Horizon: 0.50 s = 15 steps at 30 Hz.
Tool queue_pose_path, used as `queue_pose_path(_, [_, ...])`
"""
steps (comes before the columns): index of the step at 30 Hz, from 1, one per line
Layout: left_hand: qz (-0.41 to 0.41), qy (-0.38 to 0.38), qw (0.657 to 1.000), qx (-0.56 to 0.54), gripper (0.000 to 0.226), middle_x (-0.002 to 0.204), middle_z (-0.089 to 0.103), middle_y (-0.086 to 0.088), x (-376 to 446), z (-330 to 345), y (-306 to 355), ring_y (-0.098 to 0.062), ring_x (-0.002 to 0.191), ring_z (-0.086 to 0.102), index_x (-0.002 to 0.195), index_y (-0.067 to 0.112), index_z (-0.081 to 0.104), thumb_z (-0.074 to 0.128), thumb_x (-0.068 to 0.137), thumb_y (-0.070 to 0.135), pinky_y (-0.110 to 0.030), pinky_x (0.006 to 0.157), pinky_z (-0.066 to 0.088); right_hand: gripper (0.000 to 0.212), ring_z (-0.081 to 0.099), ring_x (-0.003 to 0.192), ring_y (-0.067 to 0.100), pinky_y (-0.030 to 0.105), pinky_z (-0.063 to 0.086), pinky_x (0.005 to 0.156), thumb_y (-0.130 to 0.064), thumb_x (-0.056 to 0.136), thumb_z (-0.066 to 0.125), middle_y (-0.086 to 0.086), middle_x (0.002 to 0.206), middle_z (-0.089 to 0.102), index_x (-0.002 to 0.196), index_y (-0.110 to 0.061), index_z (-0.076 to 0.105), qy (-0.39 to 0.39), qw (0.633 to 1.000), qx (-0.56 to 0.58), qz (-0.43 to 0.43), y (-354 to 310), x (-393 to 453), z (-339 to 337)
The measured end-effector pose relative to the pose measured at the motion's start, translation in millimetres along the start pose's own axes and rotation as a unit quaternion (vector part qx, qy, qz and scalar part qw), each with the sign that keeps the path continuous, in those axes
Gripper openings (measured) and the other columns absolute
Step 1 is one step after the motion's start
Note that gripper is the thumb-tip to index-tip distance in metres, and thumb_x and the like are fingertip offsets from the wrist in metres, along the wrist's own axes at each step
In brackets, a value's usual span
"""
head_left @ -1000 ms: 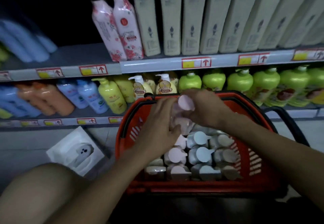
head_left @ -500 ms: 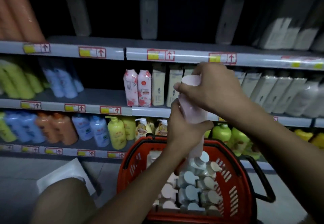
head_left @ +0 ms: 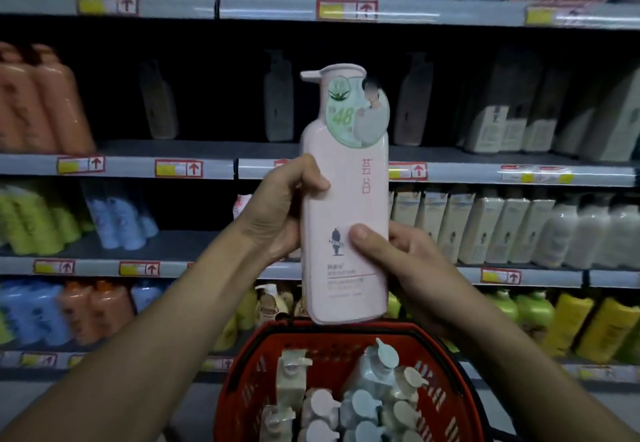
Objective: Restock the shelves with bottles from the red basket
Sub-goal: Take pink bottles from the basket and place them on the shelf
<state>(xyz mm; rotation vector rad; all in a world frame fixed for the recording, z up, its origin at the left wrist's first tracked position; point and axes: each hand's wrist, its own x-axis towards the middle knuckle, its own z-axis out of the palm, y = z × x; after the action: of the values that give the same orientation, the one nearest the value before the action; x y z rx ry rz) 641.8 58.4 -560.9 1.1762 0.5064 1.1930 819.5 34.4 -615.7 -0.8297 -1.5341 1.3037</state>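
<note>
- We see a tall pink pump bottle (head_left: 343,220) held upright in the air, directly above the far rim of the red basket (head_left: 242,382) and in front of the shelves; its pump spout points left and a round green sticker covers its neck.
- Our left hand (head_left: 277,213) grips the bottle's left edge about halfway up, thumb curled over the front face.
- Our right hand (head_left: 405,261) grips the lower right side, thumb pressed flat on the front beside a small dark figure printed there; the other fingers are hidden behind the bottle.
- The red basket sits low in the middle of the view, packed with pump bottles (head_left: 360,403) in cream, pale pink and pale blue, tops facing up.
- The shelf (head_left: 214,154) at bottle-neck height holds a few dim bottles standing far back, orange bottles (head_left: 38,102) at its left end and boxed packs (head_left: 502,130) toward its right end.
- The shelf below carries green and blue bottles on the left and a row of cream boxes and white bottles (head_left: 585,233) on the right.
- Red and yellow price tags (head_left: 178,168) run along the shelf edges.
</note>
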Motion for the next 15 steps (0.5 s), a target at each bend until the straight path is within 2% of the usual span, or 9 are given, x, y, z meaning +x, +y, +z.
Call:
queue_pose_path(3, [0.027, 0.023, 0.990, 0.134, 0.055, 0.105, 0.075, -0.008, 3, -1, 8, -0.021, 0.093, 0.071, 0.112, 0.016, 0.066, 0.065, 0.057, 0.013, -0.034, 0.085, 0.060, 0.044, 0.074, 0.101, 0.027, 0.037, 0.059, 0.085, -0.028, 0.079, 0.072, 0.015, 0.110, 0.077, 0.116, -0.004, 0.068, 0.050, 0.996, 0.067, -0.035, 3, 3, 1])
queue_pose_path(5, [0.056, 0.036, 0.966, 0.252, 0.062, 0.118, 0.072, -0.005, 1, -6, 9, -0.020, 0.106, 0.071, 0.123, 0.025, 0.057, 0.079, 0.065, 0.023, -0.038, 0.089, 0.059, 0.046, 0.073, 0.103, 0.028, 0.039, 0.059, 0.085, -0.027, 0.079, 0.076, 0.014, 0.112, 0.076, 0.119, -0.005, 0.067, 0.076, 0.993, 0.069, -0.059, 6, 5, -2])
queue_pose_path(7, [0.050, 0.037, 0.940, 0.336, 0.071, 0.119, 0.071, -0.001, -4, -11, 5, -0.018, 0.109, 0.071, 0.126, 0.026, 0.058, 0.093, 0.064, 0.031, -0.035, 0.090, 0.059, 0.051, 0.073, 0.106, 0.028, 0.039, 0.059, 0.085, -0.029, 0.080, 0.081, 0.013, 0.115, 0.076, 0.123, -0.006, 0.066, 0.097, 0.990, 0.066, -0.077, 10, 6, -8])
queue_pose_path(10, [0.051, 0.047, 0.927, 0.369, 0.059, 0.107, 0.074, 0.003, -6, -13, -11, -0.012, 0.095, 0.074, 0.121, 0.026, 0.064, 0.086, 0.065, 0.029, -0.024, 0.076, 0.060, 0.053, 0.073, 0.107, 0.027, 0.040, 0.060, 0.089, -0.031, 0.079, 0.081, 0.011, 0.118, 0.075, 0.124, -0.008, 0.064, 0.106, 0.990, 0.060, -0.070, 18, 9, -19])
queue_pose_path(11, [0.045, 0.048, 0.925, 0.375, 0.059, 0.107, 0.075, 0.003, -3, -14, -17, -0.013, 0.093, 0.075, 0.121, 0.026, 0.065, 0.087, 0.067, 0.030, -0.026, 0.075, 0.061, 0.055, 0.073, 0.107, 0.027, 0.041, 0.060, 0.090, -0.031, 0.077, 0.084, 0.010, 0.118, 0.075, 0.124, -0.010, 0.063, 0.110, 0.991, 0.054, -0.059, 21, 10, -21])
queue_pose_path(13, [0.036, 0.042, 0.917, 0.396, 0.060, 0.108, 0.075, 0.003, 7, -20, -32, -0.015, 0.095, 0.075, 0.122, 0.027, 0.066, 0.090, 0.068, 0.039, -0.035, 0.081, 0.063, 0.071, 0.073, 0.108, 0.026, 0.044, 0.060, 0.091, -0.042, 0.067, 0.090, 0.007, 0.118, 0.075, 0.125, -0.014, 0.060, 0.119, 0.991, 0.039, -0.039, 31, 15, -30])
queue_pose_path(15, [0.029, 0.059, 0.916, 0.396, 0.058, 0.109, 0.076, 0.006, 22, -23, -46, -0.013, 0.096, 0.074, 0.124, 0.028, 0.066, 0.089, 0.071, 0.037, -0.037, 0.083, 0.063, 0.082, 0.073, 0.108, 0.022, 0.039, 0.060, 0.088, -0.054, 0.058, 0.091, 0.003, 0.116, 0.076, 0.124, -0.017, 0.060, 0.125, 0.991, 0.008, -0.041, 38, 22, -42])
